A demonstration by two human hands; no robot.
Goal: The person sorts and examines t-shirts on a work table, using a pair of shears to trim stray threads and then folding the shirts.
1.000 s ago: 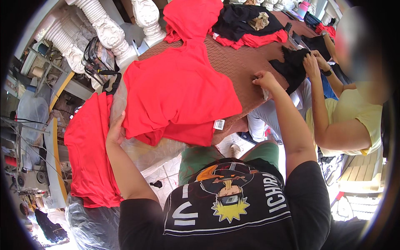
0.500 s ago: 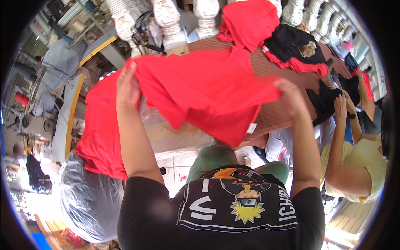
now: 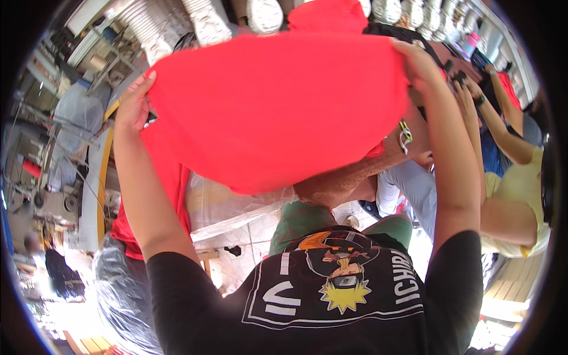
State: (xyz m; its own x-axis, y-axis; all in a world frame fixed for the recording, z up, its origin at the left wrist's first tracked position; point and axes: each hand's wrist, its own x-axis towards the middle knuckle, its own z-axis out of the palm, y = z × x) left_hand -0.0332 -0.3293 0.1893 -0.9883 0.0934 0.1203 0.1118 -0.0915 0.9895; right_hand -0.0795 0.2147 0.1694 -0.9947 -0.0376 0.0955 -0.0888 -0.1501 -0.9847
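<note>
A red garment (image 3: 278, 112) is spread wide in the air above the table, its outline blurred by motion. My left hand (image 3: 136, 102) pinches its left end, with the thumb showing at the edge. My right hand (image 3: 419, 65) grips the far right end, and cloth partly hides those fingers. Beneath the garment lies the brown padded table cover (image 3: 334, 186), mostly out of sight. A small yellow and white tool (image 3: 404, 137), perhaps thread snips, rests on the cover near my right forearm.
More red cloth (image 3: 168, 168) hangs over the table's left side, above a plastic-wrapped bundle (image 3: 121, 290). Another red heap (image 3: 328, 16) sits at the back by white balusters (image 3: 204, 23). To the right, a co-worker's hands (image 3: 467, 94) are close to dark cloth.
Both hands have moved farther apart and up, stretching the red garment out broadly. The snips-like tool on the cover has come into view.
</note>
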